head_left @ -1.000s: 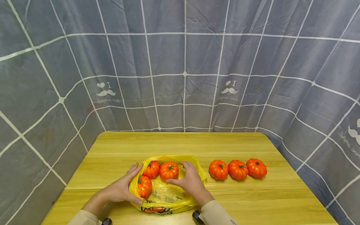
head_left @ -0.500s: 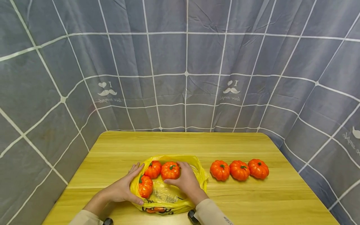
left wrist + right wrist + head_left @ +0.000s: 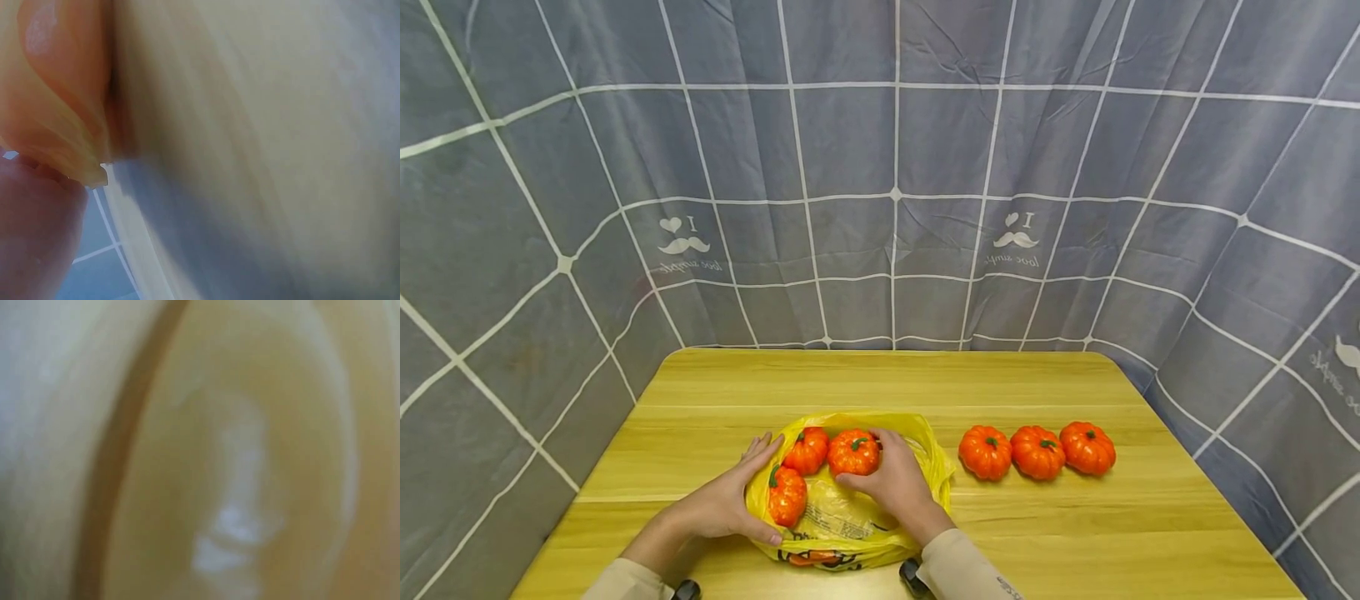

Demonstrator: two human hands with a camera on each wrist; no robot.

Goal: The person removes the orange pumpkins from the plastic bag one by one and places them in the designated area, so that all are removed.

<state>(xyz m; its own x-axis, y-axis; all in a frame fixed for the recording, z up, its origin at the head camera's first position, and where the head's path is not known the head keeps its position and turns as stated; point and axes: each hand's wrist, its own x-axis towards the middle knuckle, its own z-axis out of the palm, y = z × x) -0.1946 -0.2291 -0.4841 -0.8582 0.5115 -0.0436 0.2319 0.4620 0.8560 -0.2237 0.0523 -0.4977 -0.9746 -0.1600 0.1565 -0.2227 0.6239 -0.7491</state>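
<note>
A yellow plastic bag [image 3: 842, 554] lies with its mouth spread wide on the wooden table. Inside it, small orange pumpkins with green stems sit at the left: one at the back [image 3: 807, 451] and one at the front [image 3: 787, 497]. A third pumpkin [image 3: 853, 452] stands beside them, and my right hand [image 3: 898, 483], reaching into the bag, grips it between fingers and thumb. My left hand [image 3: 726, 497] rests against the bag's left side, fingers and thumb stretched apart. In the left wrist view, orange shows through the bag [image 3: 62, 69] next to a blurred finger. The right wrist view is blurred yellow plastic.
Three more pumpkins stand in a row right of the bag: the near one [image 3: 985, 452], the middle one [image 3: 1037, 452] and the far one [image 3: 1087, 448]. The table [image 3: 880, 379] ends at a grey curtain [image 3: 850, 250] with white grid lines.
My right hand has moved slightly left and closed its fingers and thumb onto the pumpkin beside it. My left hand and the bag have stayed in place.
</note>
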